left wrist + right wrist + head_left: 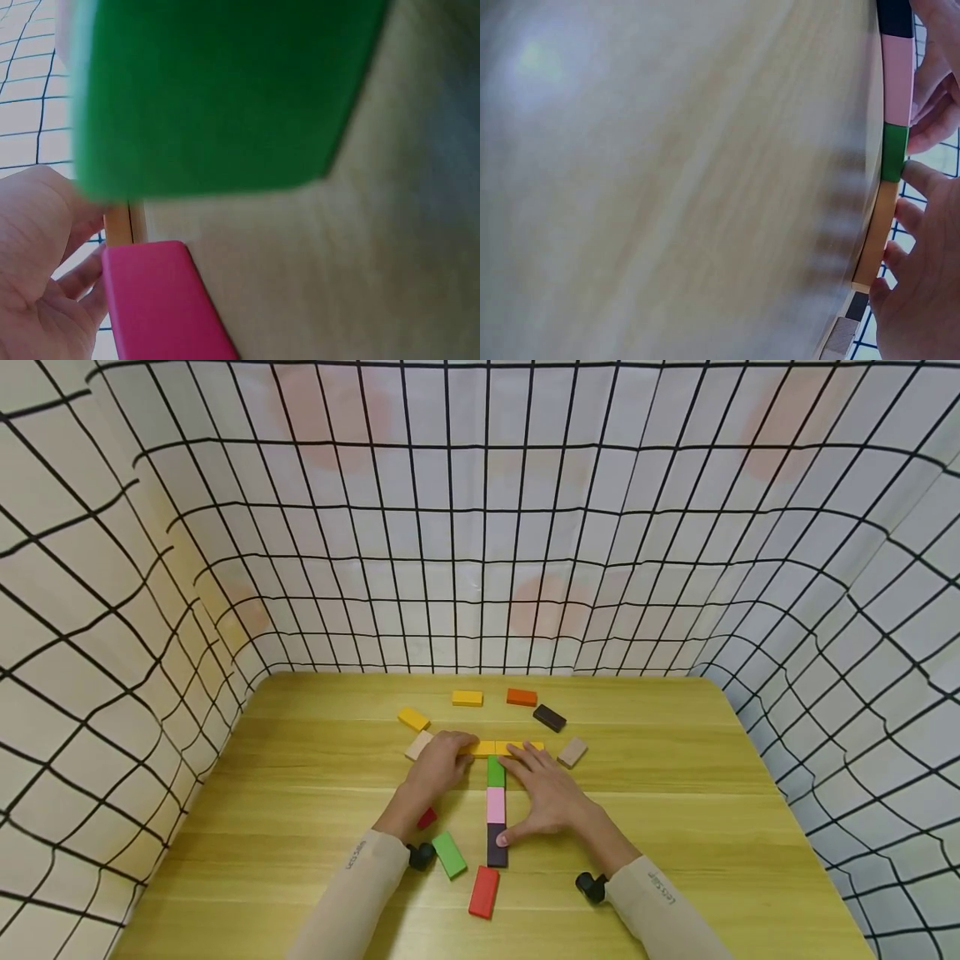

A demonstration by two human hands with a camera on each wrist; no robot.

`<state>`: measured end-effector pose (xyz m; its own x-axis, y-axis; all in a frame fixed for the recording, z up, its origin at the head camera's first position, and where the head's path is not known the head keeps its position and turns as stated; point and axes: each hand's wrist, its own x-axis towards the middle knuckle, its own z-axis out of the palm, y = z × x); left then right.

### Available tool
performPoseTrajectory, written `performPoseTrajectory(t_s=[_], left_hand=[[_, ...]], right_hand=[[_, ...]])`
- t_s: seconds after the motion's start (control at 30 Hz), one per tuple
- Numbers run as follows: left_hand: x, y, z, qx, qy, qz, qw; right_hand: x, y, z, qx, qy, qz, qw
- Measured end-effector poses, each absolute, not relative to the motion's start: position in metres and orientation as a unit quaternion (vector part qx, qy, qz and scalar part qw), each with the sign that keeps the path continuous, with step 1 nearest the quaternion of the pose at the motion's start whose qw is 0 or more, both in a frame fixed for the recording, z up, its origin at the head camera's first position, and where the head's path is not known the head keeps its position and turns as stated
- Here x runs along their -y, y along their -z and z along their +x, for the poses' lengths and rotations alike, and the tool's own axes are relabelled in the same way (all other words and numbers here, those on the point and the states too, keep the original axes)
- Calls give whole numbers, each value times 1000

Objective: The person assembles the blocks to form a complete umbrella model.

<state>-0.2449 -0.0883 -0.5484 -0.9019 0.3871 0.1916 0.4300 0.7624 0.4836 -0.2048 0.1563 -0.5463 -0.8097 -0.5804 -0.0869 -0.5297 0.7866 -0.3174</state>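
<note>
Your left yellow block (485,747) and right yellow block (501,748) sit end to end; green block (496,770), pink block (496,804), dark block (497,855) line up straight toward you from their seam.

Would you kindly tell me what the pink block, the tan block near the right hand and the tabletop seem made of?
The pink block: perhaps painted wood or plastic; smooth, evenly coloured, clean-edged.
The tan block: probably bare wood, matte, going by its natural tone.
The tabletop: wood or wood-look laminate, judging by its streaky grain and slight sheen.
</note>
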Motion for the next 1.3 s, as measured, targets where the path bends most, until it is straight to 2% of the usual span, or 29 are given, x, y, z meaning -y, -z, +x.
performPoseTrajectory(t_s=[0.3, 0.77, 0.97, 1.3], left_hand=[[94, 548, -241, 936, 257, -241, -11], [100, 549, -230, 935, 182, -299, -49], [93, 539, -218, 937, 136, -310, -81], [76, 531, -207, 942, 68, -314, -100]], right_hand=[[-157, 546, -205, -940, 142, -299, 85], [-156, 545, -205, -948, 116, -280, 97], [-156, 546, -205, -947, 114, -285, 95], [-157, 546, -204, -945, 128, -285, 95]])
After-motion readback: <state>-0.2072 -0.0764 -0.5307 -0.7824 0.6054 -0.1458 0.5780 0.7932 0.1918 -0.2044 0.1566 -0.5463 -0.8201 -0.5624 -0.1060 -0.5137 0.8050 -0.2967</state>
